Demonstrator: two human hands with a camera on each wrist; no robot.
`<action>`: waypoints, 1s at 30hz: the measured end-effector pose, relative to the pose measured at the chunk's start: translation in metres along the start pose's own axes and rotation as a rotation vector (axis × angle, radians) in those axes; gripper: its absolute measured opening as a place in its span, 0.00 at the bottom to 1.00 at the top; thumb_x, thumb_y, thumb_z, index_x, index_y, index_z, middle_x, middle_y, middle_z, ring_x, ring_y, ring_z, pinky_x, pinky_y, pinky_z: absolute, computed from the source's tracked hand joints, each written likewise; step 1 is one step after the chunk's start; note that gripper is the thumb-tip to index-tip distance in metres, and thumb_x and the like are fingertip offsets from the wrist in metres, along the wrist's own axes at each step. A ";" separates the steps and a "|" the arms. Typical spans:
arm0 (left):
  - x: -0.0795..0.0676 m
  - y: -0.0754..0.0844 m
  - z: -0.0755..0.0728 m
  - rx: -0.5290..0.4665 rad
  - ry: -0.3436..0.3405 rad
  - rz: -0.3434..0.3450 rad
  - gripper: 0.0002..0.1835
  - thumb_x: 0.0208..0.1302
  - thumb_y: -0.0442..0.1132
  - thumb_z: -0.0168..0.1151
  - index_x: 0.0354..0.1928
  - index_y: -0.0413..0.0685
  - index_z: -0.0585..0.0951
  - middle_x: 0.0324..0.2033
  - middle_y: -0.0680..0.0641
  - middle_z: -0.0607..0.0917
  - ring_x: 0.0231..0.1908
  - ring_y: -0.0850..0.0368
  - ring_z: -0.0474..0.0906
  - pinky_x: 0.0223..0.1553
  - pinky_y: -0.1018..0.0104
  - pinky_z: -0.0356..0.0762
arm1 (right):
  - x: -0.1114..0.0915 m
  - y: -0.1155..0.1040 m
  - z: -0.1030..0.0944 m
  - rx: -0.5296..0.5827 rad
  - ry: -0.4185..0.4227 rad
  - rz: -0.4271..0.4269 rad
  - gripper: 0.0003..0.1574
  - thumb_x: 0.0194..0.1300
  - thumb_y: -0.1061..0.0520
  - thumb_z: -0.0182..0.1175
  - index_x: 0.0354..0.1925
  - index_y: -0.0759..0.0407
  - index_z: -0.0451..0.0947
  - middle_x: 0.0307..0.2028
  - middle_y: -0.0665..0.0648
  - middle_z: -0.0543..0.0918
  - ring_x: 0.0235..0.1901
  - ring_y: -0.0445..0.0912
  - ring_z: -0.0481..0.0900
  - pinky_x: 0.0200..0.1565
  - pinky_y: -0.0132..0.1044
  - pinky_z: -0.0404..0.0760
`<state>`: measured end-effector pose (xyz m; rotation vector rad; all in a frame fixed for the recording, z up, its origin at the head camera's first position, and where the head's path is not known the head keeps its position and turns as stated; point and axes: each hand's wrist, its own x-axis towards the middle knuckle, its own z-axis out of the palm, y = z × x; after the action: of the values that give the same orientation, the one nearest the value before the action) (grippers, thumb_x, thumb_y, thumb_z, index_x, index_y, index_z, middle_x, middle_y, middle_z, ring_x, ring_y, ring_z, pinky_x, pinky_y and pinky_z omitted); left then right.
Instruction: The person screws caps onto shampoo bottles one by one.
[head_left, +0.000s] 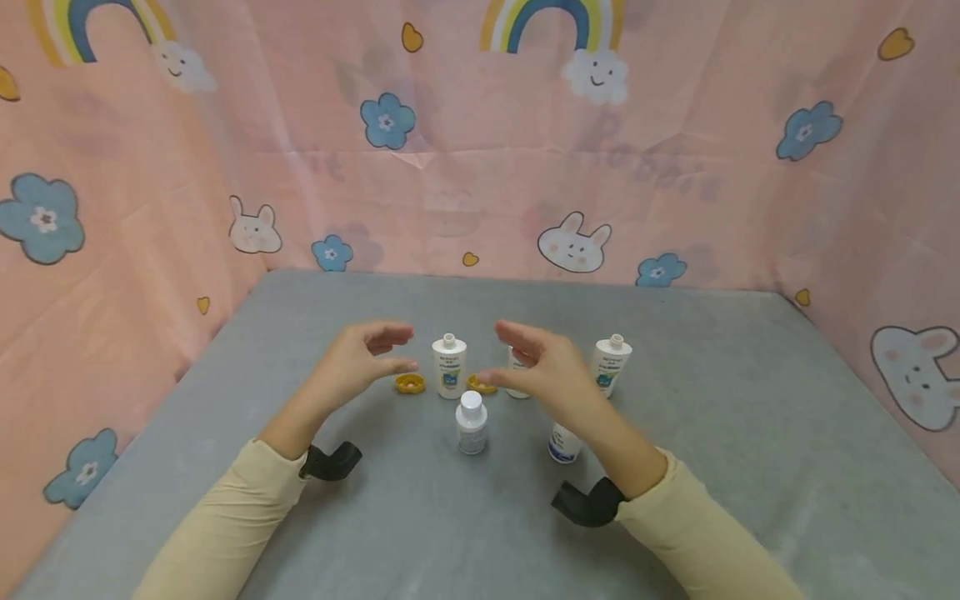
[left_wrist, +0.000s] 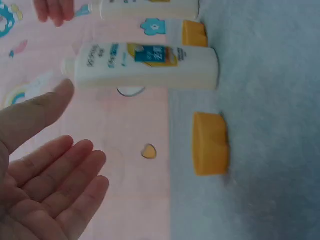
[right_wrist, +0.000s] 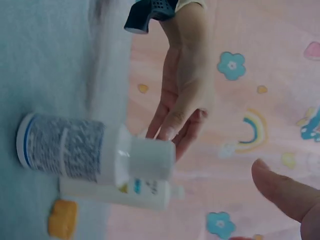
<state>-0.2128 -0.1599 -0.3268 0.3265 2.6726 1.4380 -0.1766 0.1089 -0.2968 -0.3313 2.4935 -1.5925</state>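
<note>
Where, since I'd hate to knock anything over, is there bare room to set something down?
The grey table is bare between the rightmost white narrow-necked bottle and the pink printed cloth wall, and along its back edge. The middle is crowded: white bottles and yellow scalloped pieces sit close together, the right hand partly hiding some.

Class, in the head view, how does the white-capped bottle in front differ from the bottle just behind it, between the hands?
The front bottle has a broad white cap; the rear bottle shows a narrow, bare neck. The front bottle's label looks pale; the rear bottle has a colourful patch. The front bottle stands nearer the camera than the rear bottle. Both are white and upright.
</note>
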 end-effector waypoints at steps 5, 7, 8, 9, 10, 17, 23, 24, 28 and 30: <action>0.008 -0.022 0.001 0.000 -0.063 -0.079 0.30 0.60 0.41 0.72 0.64 0.41 0.76 0.62 0.40 0.79 0.65 0.41 0.74 0.68 0.47 0.70 | 0.023 0.004 0.021 -0.022 -0.018 0.067 0.50 0.59 0.53 0.73 0.74 0.60 0.61 0.72 0.59 0.67 0.72 0.54 0.65 0.71 0.47 0.68; 0.011 -0.029 0.002 -0.011 -0.108 -0.093 0.31 0.60 0.40 0.72 0.65 0.39 0.75 0.63 0.39 0.79 0.65 0.41 0.74 0.69 0.46 0.68 | 0.030 0.006 0.028 -0.029 -0.022 0.077 0.51 0.59 0.53 0.73 0.74 0.61 0.60 0.73 0.61 0.66 0.72 0.57 0.65 0.71 0.49 0.68; 0.012 -0.032 0.003 -0.016 -0.129 -0.102 0.32 0.60 0.39 0.72 0.65 0.39 0.74 0.63 0.39 0.79 0.65 0.41 0.73 0.69 0.45 0.67 | 0.032 0.007 0.031 -0.031 -0.021 0.086 0.52 0.59 0.52 0.73 0.74 0.61 0.60 0.73 0.61 0.66 0.72 0.57 0.65 0.70 0.50 0.68; 0.013 -0.035 0.003 -0.019 -0.145 -0.111 0.32 0.59 0.39 0.72 0.65 0.38 0.74 0.63 0.38 0.79 0.65 0.41 0.73 0.69 0.45 0.67 | 0.035 0.008 0.034 -0.028 -0.024 0.094 0.52 0.59 0.53 0.73 0.74 0.61 0.59 0.73 0.62 0.66 0.73 0.58 0.64 0.70 0.51 0.68; 0.014 -0.037 0.003 -0.015 -0.160 -0.121 0.33 0.59 0.39 0.72 0.65 0.38 0.74 0.63 0.38 0.79 0.65 0.41 0.74 0.69 0.44 0.66 | 0.037 0.010 0.037 -0.030 -0.023 0.099 0.52 0.59 0.53 0.73 0.74 0.62 0.59 0.73 0.62 0.65 0.73 0.58 0.64 0.70 0.51 0.68; 0.020 -0.049 0.008 0.024 -0.210 -0.134 0.30 0.59 0.37 0.73 0.63 0.37 0.76 0.60 0.38 0.81 0.62 0.41 0.76 0.67 0.47 0.70 | 0.049 0.014 0.048 -0.021 -0.023 0.133 0.49 0.59 0.55 0.73 0.73 0.62 0.62 0.72 0.60 0.67 0.72 0.57 0.65 0.70 0.52 0.69; 0.022 -0.052 0.012 0.044 -0.199 -0.117 0.26 0.57 0.34 0.73 0.59 0.37 0.79 0.58 0.37 0.82 0.61 0.42 0.77 0.65 0.48 0.73 | 0.058 0.017 0.055 0.004 -0.003 0.156 0.41 0.59 0.57 0.72 0.68 0.61 0.70 0.66 0.60 0.76 0.67 0.55 0.73 0.66 0.50 0.74; 0.022 -0.052 0.013 0.038 -0.198 -0.115 0.27 0.57 0.33 0.73 0.59 0.36 0.79 0.58 0.37 0.82 0.61 0.42 0.77 0.64 0.49 0.73 | 0.059 0.018 0.056 0.012 -0.003 0.162 0.40 0.59 0.58 0.72 0.67 0.61 0.71 0.64 0.61 0.78 0.66 0.55 0.74 0.65 0.50 0.75; 0.023 -0.053 0.015 0.028 -0.192 -0.101 0.28 0.56 0.30 0.72 0.60 0.34 0.77 0.58 0.36 0.82 0.60 0.42 0.78 0.63 0.50 0.75 | 0.062 0.020 0.059 0.028 0.006 0.192 0.33 0.60 0.58 0.71 0.63 0.61 0.76 0.59 0.60 0.83 0.61 0.54 0.79 0.60 0.48 0.79; 0.023 -0.052 0.016 0.036 -0.188 -0.095 0.27 0.56 0.29 0.72 0.60 0.33 0.77 0.58 0.35 0.82 0.59 0.41 0.78 0.63 0.49 0.75 | 0.063 0.021 0.060 0.020 0.012 0.201 0.29 0.60 0.58 0.71 0.60 0.60 0.79 0.56 0.60 0.84 0.58 0.53 0.80 0.58 0.48 0.80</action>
<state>-0.2401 -0.1694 -0.3788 0.3155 2.5301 1.2670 -0.2236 0.0480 -0.3420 -0.0659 2.4295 -1.5421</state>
